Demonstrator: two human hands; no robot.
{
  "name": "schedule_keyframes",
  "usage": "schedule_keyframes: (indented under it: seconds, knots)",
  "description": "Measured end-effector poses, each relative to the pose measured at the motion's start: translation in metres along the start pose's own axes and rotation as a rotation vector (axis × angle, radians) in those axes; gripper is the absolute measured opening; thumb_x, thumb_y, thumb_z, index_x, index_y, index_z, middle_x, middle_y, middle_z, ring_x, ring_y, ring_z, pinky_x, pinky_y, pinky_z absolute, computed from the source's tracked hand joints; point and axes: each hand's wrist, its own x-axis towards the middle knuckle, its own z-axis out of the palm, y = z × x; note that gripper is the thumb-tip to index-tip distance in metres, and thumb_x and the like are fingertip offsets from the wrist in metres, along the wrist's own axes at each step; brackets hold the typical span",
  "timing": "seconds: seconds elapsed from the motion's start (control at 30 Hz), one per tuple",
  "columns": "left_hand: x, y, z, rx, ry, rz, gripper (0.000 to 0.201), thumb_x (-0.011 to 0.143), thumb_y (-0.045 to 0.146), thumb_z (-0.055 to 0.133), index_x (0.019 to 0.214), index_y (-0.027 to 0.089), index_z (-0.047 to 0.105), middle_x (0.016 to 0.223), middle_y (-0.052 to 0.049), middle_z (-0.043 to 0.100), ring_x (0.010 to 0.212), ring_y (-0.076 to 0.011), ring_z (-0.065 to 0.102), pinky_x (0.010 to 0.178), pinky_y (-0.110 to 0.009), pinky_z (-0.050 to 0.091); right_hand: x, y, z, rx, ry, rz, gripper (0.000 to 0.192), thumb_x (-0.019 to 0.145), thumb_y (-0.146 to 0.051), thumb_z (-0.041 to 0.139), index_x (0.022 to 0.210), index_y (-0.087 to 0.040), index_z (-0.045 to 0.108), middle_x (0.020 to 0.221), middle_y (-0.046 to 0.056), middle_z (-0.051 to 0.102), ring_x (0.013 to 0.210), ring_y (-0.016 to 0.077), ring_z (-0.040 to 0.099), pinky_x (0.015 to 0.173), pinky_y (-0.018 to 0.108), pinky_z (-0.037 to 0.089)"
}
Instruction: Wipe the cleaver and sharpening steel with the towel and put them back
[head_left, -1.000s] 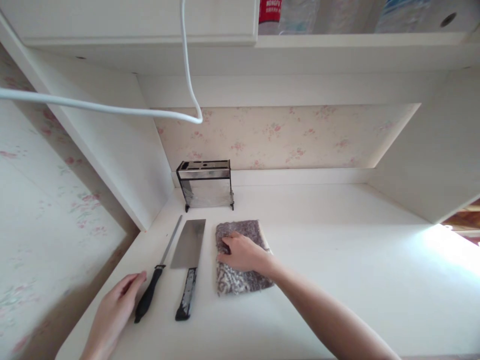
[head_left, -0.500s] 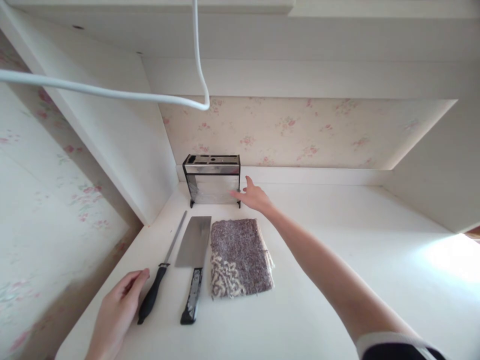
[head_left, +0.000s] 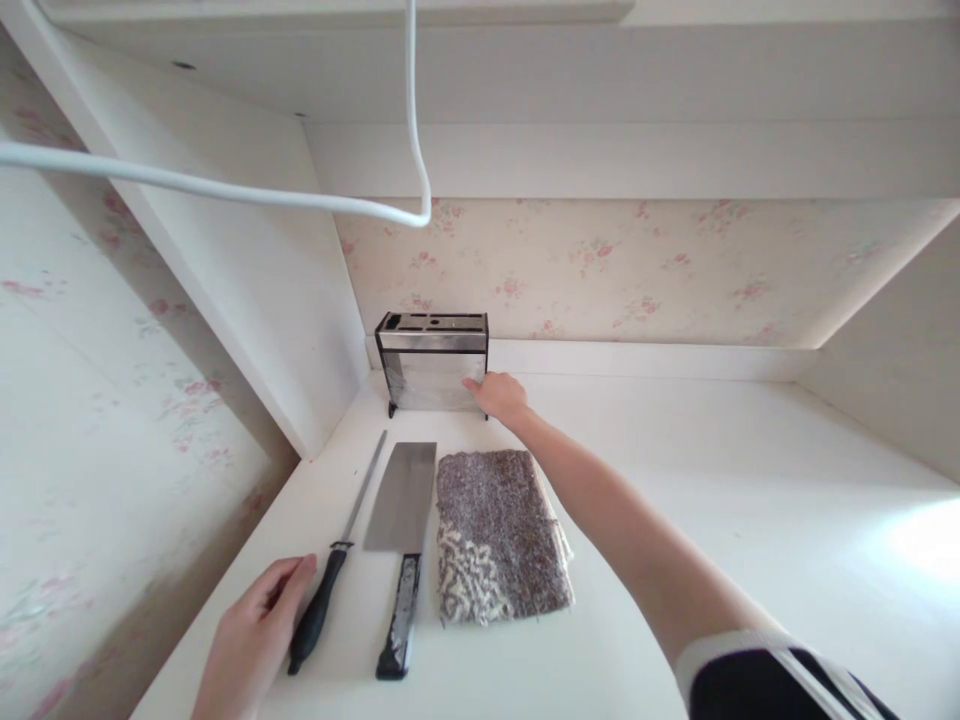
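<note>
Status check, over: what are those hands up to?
Right hand holding knife block at right end. Left hand beside honing steel. Cleaver, folded cloth in front of block.

Most passing room is to your right: bare counter (head_left: 712,500) from your right forearm (head_left: 630,530) to the right side panel (head_left: 915,350). Your right hand (head_left: 499,395) fills the right end of the metal stand (head_left: 433,382); its left end sits near the left side panel (head_left: 255,260), so tight there. Overhead cabinet (head_left: 562,80) caps height. White cable (head_left: 262,193) crosses upper left, depth unclear. Narrow strip in front of the stand, then rod (head_left: 318,607), cleaver (head_left: 405,500), cloth (head_left: 502,540) side by side. Blade to cloth: barely a gap. Wider between the two handles. Your left hand (head_left: 259,625) blocks the rod handle's left flank.
</note>
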Motion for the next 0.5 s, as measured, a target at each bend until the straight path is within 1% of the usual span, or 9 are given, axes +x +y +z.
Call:
schedule_keyframes:
  seconds: [0.23,0.4,0.5]
  knots:
    - [0.002,-0.006,0.002,0.008,-0.062,0.008,0.045,0.074,0.063,0.052,0.088,0.022,0.063,0.071,0.002,0.066,0.065,-0.0172,0.058,0.057,-0.022,0.042,0.016,-0.018,-0.002,0.050,0.024,0.009,0.062,0.088,-0.059,0.037,0.114,-0.010,0.063,0.113,0.023,0.062,0.109,0.0290,0.057,0.086,0.036,0.044]
    - [0.003,-0.010,0.001,0.007,-0.056,0.010,0.045,0.073,0.064,0.052,0.084,0.022,0.063,0.070,0.003,0.066,0.064,-0.0171,0.059,0.059,-0.022,0.043,0.019,-0.018,-0.009,0.059,0.004,0.008,0.059,0.088,-0.057,0.040,0.115,-0.009,0.061,0.110,0.023,0.063,0.107,0.0273,0.059,0.084,0.033,0.046]
    - [0.001,-0.007,0.000,0.006,-0.055,0.023,0.046,0.073,0.064,0.052,0.084,0.021,0.063,0.072,0.002,0.067,0.065,-0.0177,0.060,0.059,-0.022,0.044,0.014,-0.014,-0.013,0.054,-0.017,-0.011,0.060,0.088,-0.057,0.042,0.115,-0.008,0.061,0.110,0.023,0.063,0.105,0.0268,0.060,0.083,0.031,0.046]
